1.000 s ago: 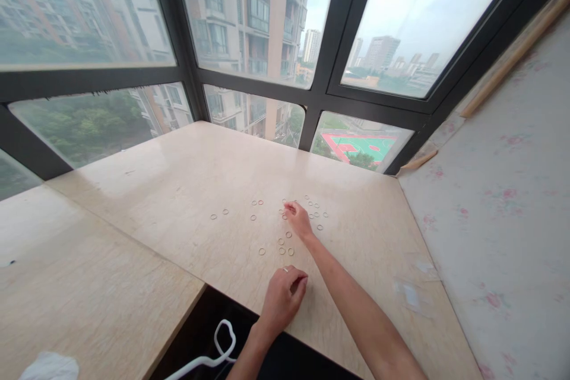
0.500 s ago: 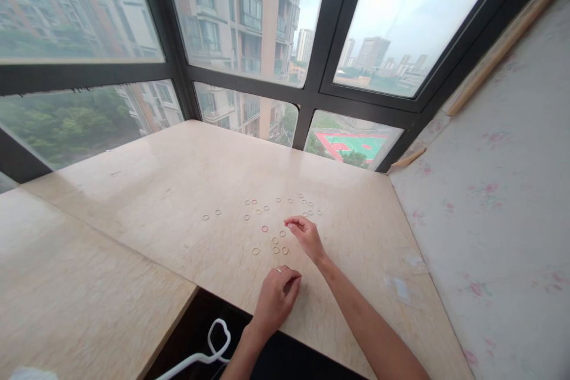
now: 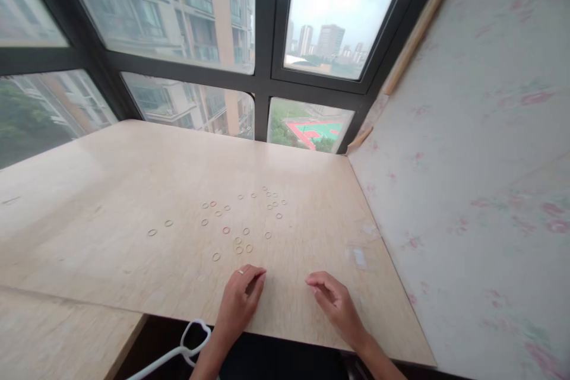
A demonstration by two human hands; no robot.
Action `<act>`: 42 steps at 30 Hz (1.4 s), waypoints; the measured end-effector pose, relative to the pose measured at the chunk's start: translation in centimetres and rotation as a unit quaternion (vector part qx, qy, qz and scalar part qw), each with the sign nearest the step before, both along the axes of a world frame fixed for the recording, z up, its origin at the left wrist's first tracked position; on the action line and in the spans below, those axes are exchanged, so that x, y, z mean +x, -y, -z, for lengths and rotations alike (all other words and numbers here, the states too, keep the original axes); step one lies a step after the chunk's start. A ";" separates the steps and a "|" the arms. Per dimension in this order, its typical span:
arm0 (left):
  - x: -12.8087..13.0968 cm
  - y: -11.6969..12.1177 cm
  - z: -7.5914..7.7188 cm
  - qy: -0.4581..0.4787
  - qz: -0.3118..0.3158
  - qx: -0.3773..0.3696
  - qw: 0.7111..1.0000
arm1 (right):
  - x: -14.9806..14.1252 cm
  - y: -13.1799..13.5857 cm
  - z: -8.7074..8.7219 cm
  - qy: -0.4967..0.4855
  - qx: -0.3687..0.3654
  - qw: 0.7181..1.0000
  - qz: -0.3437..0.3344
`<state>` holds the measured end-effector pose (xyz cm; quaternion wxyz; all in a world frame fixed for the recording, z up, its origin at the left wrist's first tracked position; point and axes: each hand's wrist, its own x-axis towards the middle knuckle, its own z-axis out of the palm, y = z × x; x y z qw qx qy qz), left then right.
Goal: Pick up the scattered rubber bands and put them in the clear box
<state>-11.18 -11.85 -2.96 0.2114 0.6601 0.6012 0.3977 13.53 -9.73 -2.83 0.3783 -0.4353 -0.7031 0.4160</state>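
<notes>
Many thin rubber bands [image 3: 238,240], mostly pale yellowish with a couple of reddish ones, lie as small loops across the pale wood-grain tabletop [image 3: 133,190]. Near the front edge rests my left hand [image 3: 240,300], wearing a ring on one finger. Its fingers are curled, thumb against index, and nothing shows between them. To its right my right hand [image 3: 338,303] hovers at or just over the table, loosely closed with thumb and index tips near each other. No band is visible in it. A reddish band [image 3: 226,230] lies ahead of my left hand.
Clear plastic packaging [image 3: 358,257] lies on the right side near the flowered wall [image 3: 467,202]. A white tubular object [image 3: 162,362] sits below the table edge. Dark-framed windows [image 3: 262,41] stand behind the table.
My right hand has drawn back from among the bands toward the front edge. A band now lies near where its fingertips were. My view has turned right; my left hand stays near the edge.
</notes>
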 end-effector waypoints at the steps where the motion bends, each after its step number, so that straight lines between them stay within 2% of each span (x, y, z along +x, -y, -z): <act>1: 0.0 -0.1 0.1 -0.004 -0.002 0.006 1.000 | 0.0 0.4 0.0 0.008 0.014 1.000 -0.004; 6: 0.0 -0.3 0.2 -0.015 -0.015 0.033 0.999 | -0.5 0.7 -0.4 0.058 0.054 0.997 -0.008; 11: 0.1 -0.3 0.2 -0.023 -0.026 0.043 0.998 | -0.4 0.6 -0.4 0.039 0.045 0.998 0.015; 17: 0.1 -0.3 0.1 -0.029 -0.029 0.016 0.999 | -0.5 0.7 -0.5 0.028 0.041 0.998 0.028; 25: 0.6 -0.1 -0.2 -0.026 -0.055 0.001 0.998 | -0.2 0.7 0.8 0.034 0.048 0.997 0.044; 30: 0.6 -0.3 -0.7 0.009 -0.067 -0.030 0.997 | -0.1 0.6 1.2 -0.009 0.054 0.997 0.058; 33: 0.3 -0.6 -1.0 0.017 -0.094 -0.024 0.995 | 0.1 0.5 1.3 -0.038 0.045 0.997 0.049; 37: -0.9 -0.9 -0.8 -0.047 -0.160 -0.022 0.986 | 0.5 0.4 1.2 -0.058 0.039 0.997 0.026; 40: -2.0 -1.3 -0.7 -0.127 -0.198 -0.071 0.969 | 0.4 0.4 1.0 -0.041 0.029 0.999 0.008; 42: -2.6 -1.7 -0.9 -0.168 -0.196 -0.107 0.960 | 0.3 0.5 0.8 -0.015 0.025 1.000 0.001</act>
